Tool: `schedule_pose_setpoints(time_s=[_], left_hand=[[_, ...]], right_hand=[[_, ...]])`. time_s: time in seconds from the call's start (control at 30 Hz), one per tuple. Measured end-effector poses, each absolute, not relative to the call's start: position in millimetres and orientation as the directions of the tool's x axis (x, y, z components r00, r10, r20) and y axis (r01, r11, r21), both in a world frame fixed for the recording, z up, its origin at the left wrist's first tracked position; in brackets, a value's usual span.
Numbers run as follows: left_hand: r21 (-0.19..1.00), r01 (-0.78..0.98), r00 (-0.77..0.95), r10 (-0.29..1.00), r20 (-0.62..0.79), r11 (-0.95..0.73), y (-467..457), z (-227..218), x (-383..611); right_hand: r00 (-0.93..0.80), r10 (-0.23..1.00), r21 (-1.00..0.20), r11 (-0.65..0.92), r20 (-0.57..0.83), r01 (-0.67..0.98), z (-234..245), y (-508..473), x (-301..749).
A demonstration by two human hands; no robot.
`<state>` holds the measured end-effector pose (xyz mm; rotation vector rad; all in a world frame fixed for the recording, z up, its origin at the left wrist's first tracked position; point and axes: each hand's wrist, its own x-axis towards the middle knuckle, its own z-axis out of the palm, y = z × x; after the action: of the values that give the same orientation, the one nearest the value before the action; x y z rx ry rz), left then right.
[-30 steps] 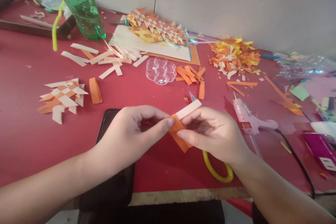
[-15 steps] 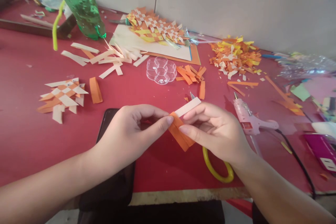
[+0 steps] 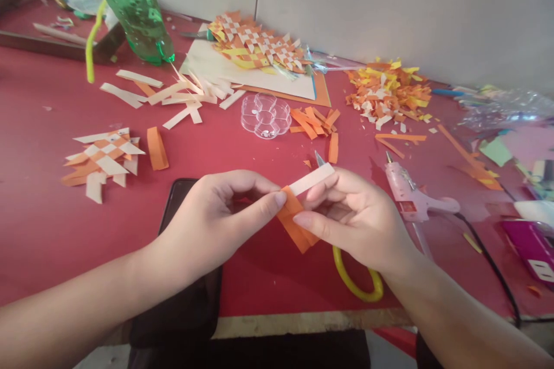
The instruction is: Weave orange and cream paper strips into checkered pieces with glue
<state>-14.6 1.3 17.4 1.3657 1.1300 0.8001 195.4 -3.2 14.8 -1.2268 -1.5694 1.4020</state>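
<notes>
My left hand (image 3: 219,216) and my right hand (image 3: 352,216) meet over the red table (image 3: 43,225), both pinching crossed paper strips. A folded orange strip (image 3: 296,225) points down and toward me. A cream strip (image 3: 312,177) slants up to the right through it. Left thumb and forefinger pinch the joint from the left; right fingers pinch it from the right. Under my right hand lie scissors with a yellow handle (image 3: 357,285); only the blade tip shows above the strips. A dark phone (image 3: 182,294) lies beneath my left wrist.
A woven orange-and-cream piece (image 3: 104,160) sits at left, a loose orange strip (image 3: 156,149) beside it. Cream strips (image 3: 173,97), a clear flower-shaped tray (image 3: 265,115), orange strips (image 3: 314,121), a scrap pile (image 3: 387,92), a pink glue gun (image 3: 411,196), a green bottle (image 3: 134,8), woven mats (image 3: 255,46).
My right fingers have shifted slightly on the strips, and the cream strip's free end has nudged a little to the right. My left hand has barely moved.
</notes>
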Motion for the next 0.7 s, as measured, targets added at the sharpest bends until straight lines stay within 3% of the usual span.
schedule_pose_setpoints(time_s=[0.4, 0.7], left_hand=[[0.969, 0.154, 0.331, 0.914, -0.233, 0.192, 1.3, 19.9, -13.7], [0.975, 0.209, 0.298, 0.945, -0.133, 0.071, 2.3, 14.8, -13.6]], right_hand=[[-0.321, 0.944, -0.965, 0.009, -0.079, 0.263, 14.2, -1.9, 193.4], [-0.353, 0.934, -0.974, 0.032, -0.051, 0.226, 15.3, -3.3, 192.9]])
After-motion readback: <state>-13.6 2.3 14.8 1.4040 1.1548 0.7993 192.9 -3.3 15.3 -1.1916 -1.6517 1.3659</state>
